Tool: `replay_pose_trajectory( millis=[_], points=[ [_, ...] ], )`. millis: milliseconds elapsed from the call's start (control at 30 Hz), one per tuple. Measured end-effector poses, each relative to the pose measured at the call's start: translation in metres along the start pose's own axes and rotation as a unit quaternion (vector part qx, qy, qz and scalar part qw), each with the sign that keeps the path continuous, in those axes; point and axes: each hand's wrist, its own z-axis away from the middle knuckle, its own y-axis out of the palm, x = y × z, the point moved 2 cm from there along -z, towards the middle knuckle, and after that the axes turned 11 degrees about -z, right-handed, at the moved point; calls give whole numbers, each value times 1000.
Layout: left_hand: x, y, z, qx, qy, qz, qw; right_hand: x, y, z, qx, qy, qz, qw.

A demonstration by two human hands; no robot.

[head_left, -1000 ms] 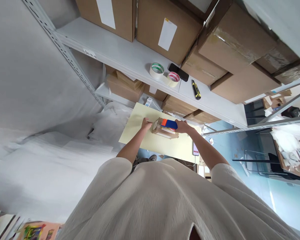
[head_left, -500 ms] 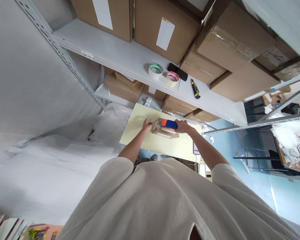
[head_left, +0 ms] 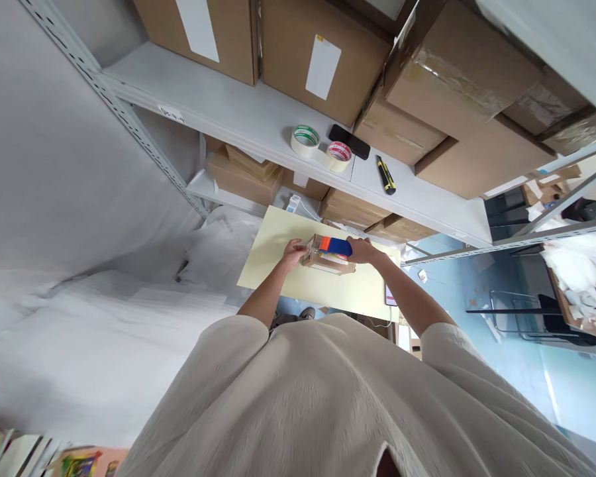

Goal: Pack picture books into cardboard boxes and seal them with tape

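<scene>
A small cardboard box [head_left: 328,267] lies on the pale yellow tabletop [head_left: 265,255] in front of me. My right hand [head_left: 361,251] is wrapped round a blue and orange tape dispenser [head_left: 338,247], which sits along the box's top. Clear tape appears to cover the box's left end. At that end is my left hand [head_left: 293,253], fingers apart and stretched toward the cardboard, their tips at its edge. The dispenser's far side and part of the box top are hidden by my right hand and the tool.
On the grey shelf [head_left: 248,116] above lie two tape rolls [head_left: 305,140], a black phone [head_left: 349,141] and a yellow-black cutter [head_left: 386,175], with large cartons [head_left: 322,53] behind. Another phone [head_left: 390,295] with a cable lies at the table's right. White wrapping [head_left: 129,331] fills the left.
My left hand has shifted slightly right against the box's end, and its fingers have spread from a closer curl. My right hand, the tape dispenser and the box stay nearly in place.
</scene>
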Motion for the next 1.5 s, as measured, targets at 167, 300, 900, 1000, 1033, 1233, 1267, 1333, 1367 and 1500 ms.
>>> replay_pose_trajectory(
  millis=[167, 300, 900, 1000, 1033, 1233, 1267, 1333, 1367, 1500],
  points=[
    [3, 0, -2, 8, 7, -30, 999, 0, 1, -1, 0, -3, -1, 1000],
    [4, -4, -3, -40, -1, -99, 994, 1, -1, 1, -1, 1, -2, 1000],
    [-57, 20, 12, 143, 266, -482, 822, 4, -2, 9, -15, -20, -50, 998],
    [-63, 19, 11, 180, 224, -612, 737, 5, -5, 11, -5, -18, -43, 999],
    [-65, 18, 10, 180, 213, -640, 716, 4, -6, 12, 0, -18, -40, 999],
    [-69, 13, 13, 169, 192, -717, 648, 0, -14, 13, 24, -20, -30, 999],
    [-69, 13, 14, 167, 193, -722, 643, -1, -15, 13, 26, -24, -28, 999],
    [-70, 13, 16, 162, 194, -729, 636, -3, -17, 15, 29, -34, -29, 999],
    [-70, 13, 16, 159, 195, -732, 633, -5, -17, 16, 30, -39, -30, 998],
    [-72, 15, 19, 145, 196, -744, 622, -9, -14, 19, 31, -50, -43, 997]
  ],
)
